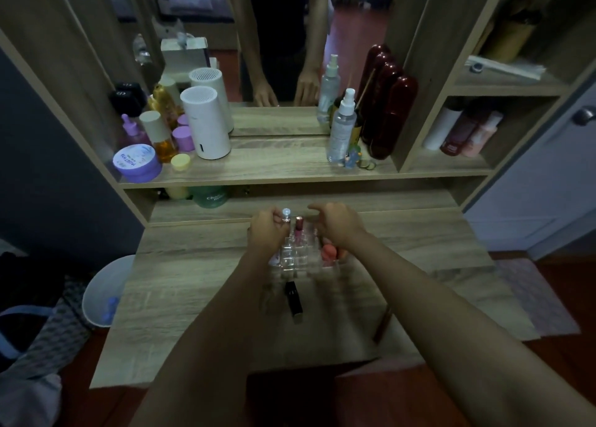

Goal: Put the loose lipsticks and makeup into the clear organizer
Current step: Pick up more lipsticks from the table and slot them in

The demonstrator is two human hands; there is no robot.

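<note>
The clear organizer (298,259) stands mid-table, partly hidden by both hands. A pink-capped lipstick (299,229) stands upright in a back slot. My left hand (266,233) pinches a small clear-capped makeup item (285,215) above the organizer's back left. My right hand (337,225) hovers over the organizer's right side, fingers curled; whether it holds anything is hidden. A coral sponge (329,253) shows under that wrist. A black lipstick (293,297) lies loose in front of the organizer. A brown pencil (383,325) lies at the right.
The shelf (274,165) above holds jars and bottles at left, spray bottles (342,129) and dark red bottles at right, and a mirror behind. A green jar (209,197) sits under the shelf. A white bin (103,292) stands left of the table.
</note>
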